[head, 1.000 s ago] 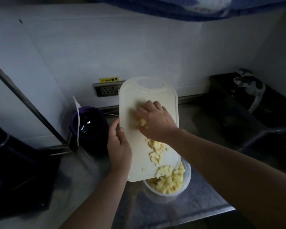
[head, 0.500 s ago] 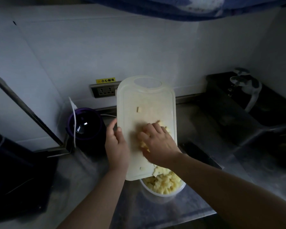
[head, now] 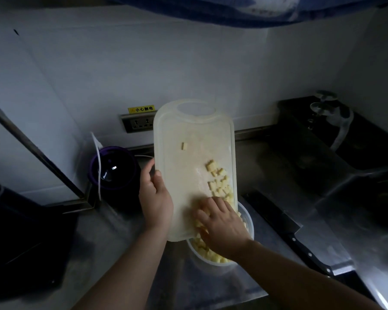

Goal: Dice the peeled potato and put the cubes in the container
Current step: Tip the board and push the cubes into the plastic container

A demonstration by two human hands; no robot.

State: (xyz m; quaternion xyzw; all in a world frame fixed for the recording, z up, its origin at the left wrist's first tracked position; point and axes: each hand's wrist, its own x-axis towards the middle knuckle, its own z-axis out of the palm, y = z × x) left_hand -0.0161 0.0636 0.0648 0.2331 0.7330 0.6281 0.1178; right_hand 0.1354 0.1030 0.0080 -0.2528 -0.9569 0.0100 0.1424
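Counter: brushed steel worktop (head: 126, 231), dim; white wall w/ socket strip (head: 139, 125).
Board: whitish plastic cutting board (head: 184, 175), rounded rect., handle cut-out at far end, tilted, near end over container (head: 251, 224).
Cubes: pale-yellow potato cubes (head: 218, 182) on board's right side; more piled in the round, pale container.
L hand (head: 156, 198): grips board's left edge.
R hand (head: 222, 222): fingers spread flat on cubes, holding nothing; hides much of container.
Around: knife (head: 285, 229) flat at right; purple pot (head: 112, 171) at left.
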